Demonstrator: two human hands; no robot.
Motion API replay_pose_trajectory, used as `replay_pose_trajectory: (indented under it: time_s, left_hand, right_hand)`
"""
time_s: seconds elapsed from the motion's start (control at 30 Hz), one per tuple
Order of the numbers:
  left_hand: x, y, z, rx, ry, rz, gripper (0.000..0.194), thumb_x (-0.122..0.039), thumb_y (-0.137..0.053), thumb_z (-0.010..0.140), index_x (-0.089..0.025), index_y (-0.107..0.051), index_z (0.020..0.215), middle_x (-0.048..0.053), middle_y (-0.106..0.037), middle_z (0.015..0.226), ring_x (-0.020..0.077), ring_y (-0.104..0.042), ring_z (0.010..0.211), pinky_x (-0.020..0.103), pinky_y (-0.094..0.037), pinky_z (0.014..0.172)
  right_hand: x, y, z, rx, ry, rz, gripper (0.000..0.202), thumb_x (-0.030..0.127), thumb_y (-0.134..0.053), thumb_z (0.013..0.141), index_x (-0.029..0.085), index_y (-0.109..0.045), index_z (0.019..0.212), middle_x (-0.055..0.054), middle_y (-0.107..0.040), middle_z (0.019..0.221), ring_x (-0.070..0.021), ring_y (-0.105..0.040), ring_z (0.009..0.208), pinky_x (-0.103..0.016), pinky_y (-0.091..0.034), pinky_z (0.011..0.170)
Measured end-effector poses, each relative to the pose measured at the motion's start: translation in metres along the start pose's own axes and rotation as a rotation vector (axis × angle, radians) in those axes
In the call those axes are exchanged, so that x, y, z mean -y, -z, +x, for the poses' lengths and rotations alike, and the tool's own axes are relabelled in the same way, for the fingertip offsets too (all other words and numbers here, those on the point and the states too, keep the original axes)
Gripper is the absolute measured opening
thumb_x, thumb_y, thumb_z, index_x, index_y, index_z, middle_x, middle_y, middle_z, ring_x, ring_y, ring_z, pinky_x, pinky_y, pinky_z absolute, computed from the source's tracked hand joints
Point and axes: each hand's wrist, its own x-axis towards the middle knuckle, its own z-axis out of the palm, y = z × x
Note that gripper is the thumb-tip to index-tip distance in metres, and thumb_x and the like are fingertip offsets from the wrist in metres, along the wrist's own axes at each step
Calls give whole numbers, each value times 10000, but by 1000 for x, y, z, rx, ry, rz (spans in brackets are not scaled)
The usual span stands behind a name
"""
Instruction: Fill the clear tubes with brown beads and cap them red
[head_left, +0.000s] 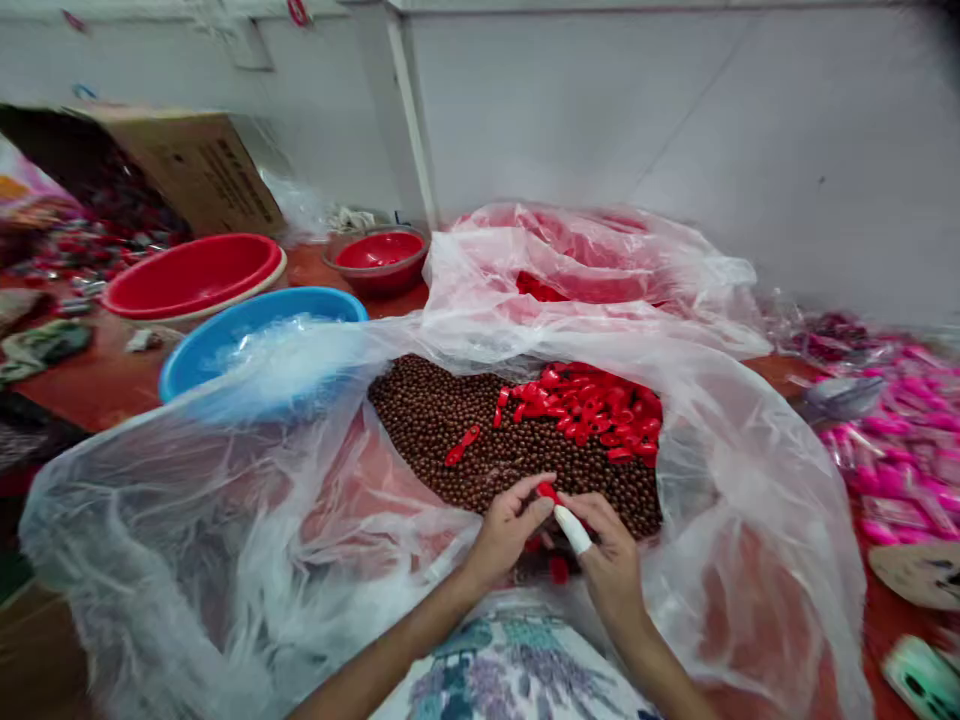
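A small red plastic piece (pixel 548 491) is pinched between the fingertips of both hands. My left hand (pixel 513 518) grips it from the left, thumb and index finger closed. From the right, my right hand (pixel 606 540) holds the same piece; its thumb wears a white cover (pixel 573 530). Below the hands spreads a heap of small brown beads (pixel 442 400) on a clear plastic sheet (pixel 247 520). A pile of red plastic pieces (pixel 592 405) rests on the beads at the right. One loose red piece (pixel 462 445) lies apart, left of the pile.
A blue basin (pixel 187 355), a red basin (pixel 120 290) and a smaller red bowl (pixel 349 278) stand at the back left. Behind the beads sits a plastic bag of red pieces (pixel 600 260). Pink packets (pixel 907 440) heap at the right. A cardboard box (pixel 191 175) stands far left.
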Motion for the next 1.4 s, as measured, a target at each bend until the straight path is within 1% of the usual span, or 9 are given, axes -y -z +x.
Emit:
replay_pose_trajectory:
  time_s: [0.2, 0.4, 0.53, 0.67, 0.87, 1.03, 1.17, 1.27, 1.4]
  left_hand:
    - [-6, 8, 0, 12, 5, 9, 319, -364, -590, 768, -150, -579, 1004, -17, -574, 705, 64, -504, 491, 172, -431, 445]
    - [-3, 5, -2, -11, 22, 8, 331, -362, -624, 733, -132, -616, 971, 27, -625, 756, 103, -544, 569, 195, -451, 459]
    - [1, 1, -3, -53, -14, 26, 446, -385, -602, 756, -165, -579, 1144, 61, -656, 970, 170, -604, 804, 278, -507, 678]
    - [3, 1, -5, -114, -91, 89, 472, -453, -454, 845, -184, -533, 1225, 70, -518, 1286, 219, -474, 1166, 349, -320, 1026]
    - [9, 4, -8, -57, -61, 137, 595, -507, -332, 876, -212, -273, 1389, 51, -353, 1415, 216, -313, 1301, 397, -221, 1089]
    - [17, 4, -7, -99, -27, 166, 592, -517, -369, 858, -197, -355, 1355, 36, -272, 1454, 206, -236, 1335, 343, -168, 1109]
    - [20, 1, -5, -129, -7, 48, 602, -552, -404, 830, -207, -410, 1323, 69, -430, 1363, 226, -393, 1246, 351, -293, 1044]
    - [19, -3, -2, -106, 101, -63, 640, -590, -435, 793, -189, -440, 1293, 91, -648, 1017, 218, -608, 905, 338, -466, 790]
    - [18, -7, 2, -83, 180, -145, 586, -568, -437, 794, -161, -494, 1212, -17, -555, 540, 115, -486, 460, 221, -373, 455]
  right_hand:
    - [3, 7, 12, 124, -56, -1, 229, 276, -624, 765, 270, -674, 988, -10, -538, 875, -154, -531, 846, -286, -430, 781]
    - [-9, -2, 12, -145, -342, 372, 362, 304, -742, 625, 230, -608, 952, 5, -627, 788, -152, -585, 680, -271, -484, 615]
    - [-9, -2, 8, -29, -153, 35, 264, 329, -617, 765, 221, -627, 1006, -62, -645, 975, -212, -583, 892, -368, -465, 805]
    - [-7, 4, 7, 75, 167, -411, 497, 357, -661, 726, 222, -512, 1181, -91, -578, 1125, -251, -508, 1030, -421, -413, 895]
    - [-7, 7, 8, 136, 347, -708, 604, 402, -631, 727, 164, -400, 1232, -137, -523, 1170, -278, -483, 1063, -444, -409, 895]
    - [-7, 10, 12, 214, 403, -796, 652, 399, -625, 711, 138, -371, 1252, -149, -527, 1166, -286, -495, 1035, -435, -421, 858]
    - [-7, 12, 14, 212, 462, -784, 598, 368, -624, 705, 132, -402, 1207, -146, -563, 1086, -276, -517, 978, -422, -429, 829]
    - [-4, 9, 13, 245, 462, -748, 559, 329, -605, 706, 144, -412, 1197, -128, -570, 1063, -264, -522, 963, -414, -424, 825]
    - [0, 3, 10, 267, 452, -740, 614, 329, -595, 702, 139, -377, 1243, -137, -541, 1121, -271, -490, 1025, -429, -397, 868]
